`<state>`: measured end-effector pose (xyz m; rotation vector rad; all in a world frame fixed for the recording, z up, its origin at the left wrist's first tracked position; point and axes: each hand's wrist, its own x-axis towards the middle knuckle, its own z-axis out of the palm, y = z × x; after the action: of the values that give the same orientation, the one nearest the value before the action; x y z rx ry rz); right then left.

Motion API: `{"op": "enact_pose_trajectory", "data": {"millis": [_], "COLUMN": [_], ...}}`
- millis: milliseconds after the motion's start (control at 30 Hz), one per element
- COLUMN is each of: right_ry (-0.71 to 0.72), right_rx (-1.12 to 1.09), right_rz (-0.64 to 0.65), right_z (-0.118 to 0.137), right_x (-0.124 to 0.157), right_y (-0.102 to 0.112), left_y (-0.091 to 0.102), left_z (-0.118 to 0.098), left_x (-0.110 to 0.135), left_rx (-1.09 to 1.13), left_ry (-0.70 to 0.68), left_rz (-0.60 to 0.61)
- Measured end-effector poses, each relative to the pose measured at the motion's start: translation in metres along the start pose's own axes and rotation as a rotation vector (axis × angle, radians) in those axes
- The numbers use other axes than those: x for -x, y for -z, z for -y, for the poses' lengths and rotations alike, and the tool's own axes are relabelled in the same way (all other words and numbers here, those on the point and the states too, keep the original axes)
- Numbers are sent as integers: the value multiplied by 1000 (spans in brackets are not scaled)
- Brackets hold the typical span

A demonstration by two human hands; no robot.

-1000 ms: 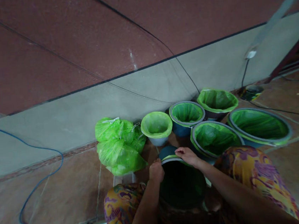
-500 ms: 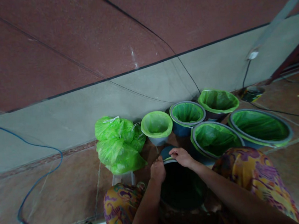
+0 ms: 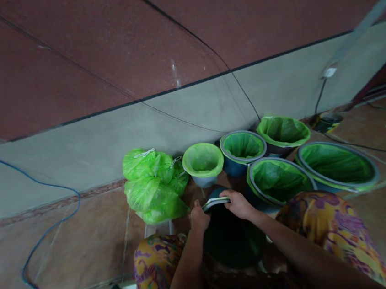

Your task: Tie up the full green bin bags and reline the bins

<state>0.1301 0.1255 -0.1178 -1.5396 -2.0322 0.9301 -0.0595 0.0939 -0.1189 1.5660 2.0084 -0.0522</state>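
Observation:
Between my knees stands a bin (image 3: 235,239) with a dark inside, its mouth tilted toward me. A pale grey rim ring (image 3: 215,200) with a green edge shows at its far side. My left hand (image 3: 199,217) is closed on the left part of that ring, thumb side up. On the ring's right part my right hand (image 3: 238,205) is closed too. Below the ring a bit of the bin's blue outer wall is visible. My forearms hide the bin's sides, and its lower part is too dark to make out.
Several bins with green liners, such as a grey-rimmed one (image 3: 281,179) and a small pale one (image 3: 203,164), stand ahead by the wall (image 3: 110,144). Tied green bags (image 3: 154,190) lie at left, beside a clear box (image 3: 158,229). A blue cable (image 3: 50,233) crosses the floor.
My left hand has moved slightly left and the hands are farther apart. More of the pale ring shows between them, raised and tilted. The other bins and the bags stay put.

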Motion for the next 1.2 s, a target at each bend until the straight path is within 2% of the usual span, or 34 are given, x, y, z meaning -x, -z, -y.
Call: {"op": "enact_pose_trajectory", "data": {"millis": [100, 267, 333, 467, 567, 867, 1033, 1200], "right_ry": [-89, -221, -266, -318, -345, -463, -374, -265], "right_rx": [-224, -497, -532, -614, -701, -649, -617, -508], "right_rz": [-129, -245, -236, -124, -123, -222, -151, -53], "right_z": [-16, -34, -36, -29, -23, -37, -22, -14], "right_x": [5, 17, 20, 20, 14, 14, 11, -1], "right_y": [-5, -16, -16, -5, 2, -3, 4, -6], "left_y": [4, 14, 17, 17, 13, 0, -2, -3], "left_z": [14, 23, 22, 16, 12, 8, 6, 1], "left_x": [-3, -5, -5, -5, -5, -7, -10, -7], "left_rx": [-4, -15, -22, -30, -30, -92, -111, -124], "left_ry": [112, 144, 150, 137, 98, -4, -26, -68], "left_rz": [47, 19, -2, -24, -27, -56, -58, -99]}}
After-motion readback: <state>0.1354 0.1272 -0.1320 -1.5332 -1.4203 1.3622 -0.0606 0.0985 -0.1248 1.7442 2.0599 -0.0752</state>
